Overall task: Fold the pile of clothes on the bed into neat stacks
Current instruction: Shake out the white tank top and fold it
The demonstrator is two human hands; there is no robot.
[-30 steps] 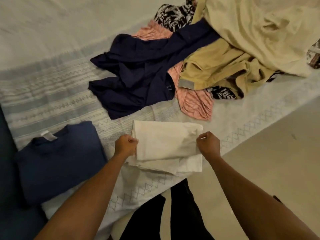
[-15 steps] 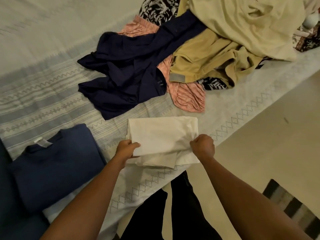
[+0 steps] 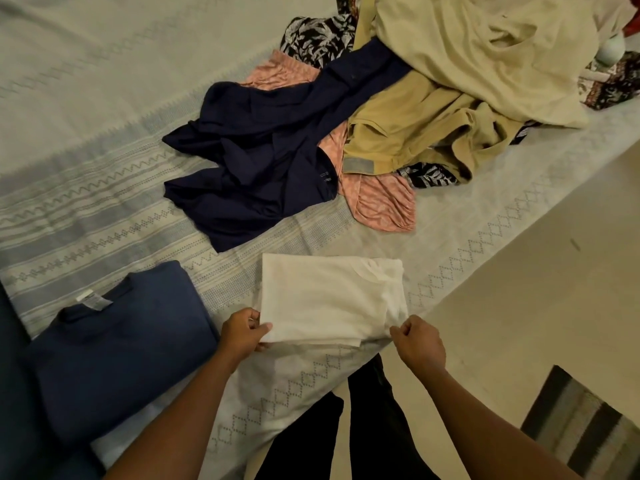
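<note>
My left hand (image 3: 242,336) and right hand (image 3: 420,346) pinch the near corners of the folded white shirt (image 3: 329,299). Light and limp, it will likely sag and unfold unless held at both corners.

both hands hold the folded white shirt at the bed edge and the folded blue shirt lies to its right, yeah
Not quite: the head view shows the folded blue shirt lying to the left of the white shirt, not the right. The left hand and right hand do hold it at the edge of the bed.

Home bedroom, patterned bedspread (image 3: 104,188), heaped clothes (image 3: 433,109), striped floor rug (image 3: 581,424)
</note>
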